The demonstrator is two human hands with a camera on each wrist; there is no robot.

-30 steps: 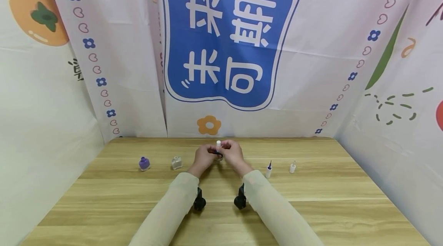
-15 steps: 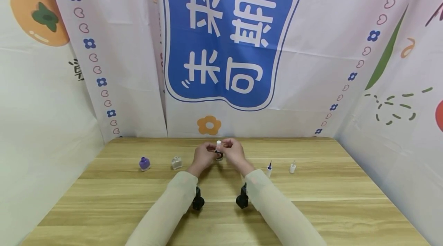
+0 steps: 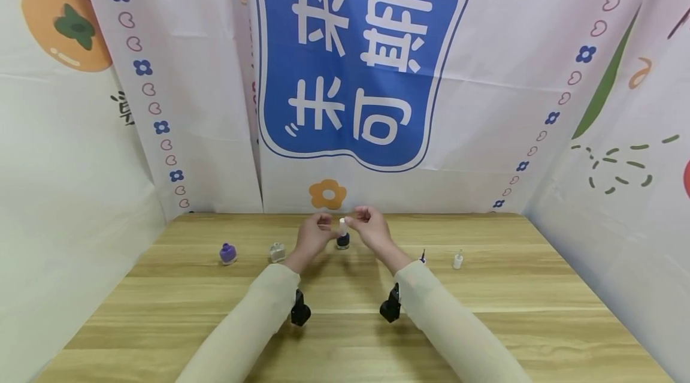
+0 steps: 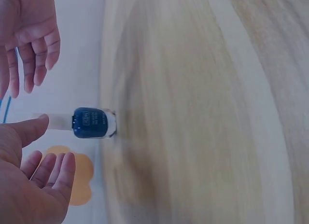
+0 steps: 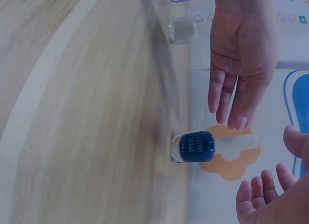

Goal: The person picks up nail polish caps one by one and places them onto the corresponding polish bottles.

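A nail polish bottle (image 3: 342, 241) with dark blue polish and a white cap (image 5: 236, 144) stands upright near the table's back edge. My left hand (image 3: 312, 236) is just left of it, fingers loosely bent and holding nothing. In the left wrist view, the left thumb (image 4: 35, 129) overlaps the cap's end; whether it touches I cannot tell. On the bottle's other side, my right hand (image 3: 374, 232) is spread with fingers relaxed. The right wrist view shows a gap between that hand (image 5: 277, 192) and the cap.
To the left stand an uncapped purple polish bottle (image 3: 228, 254) and an uncapped clear one (image 3: 277, 252). On the right, a cap with a purple brush (image 3: 423, 258), partly hidden by the sleeve, and a white cap (image 3: 458, 261) stand brush up. A printed cloth (image 3: 474, 131) hangs behind the table.
Both hands have let go of the dark blue nail polish bottle and its cap and drawn apart, left hand leftward, right hand rightward. The bottle stays standing.
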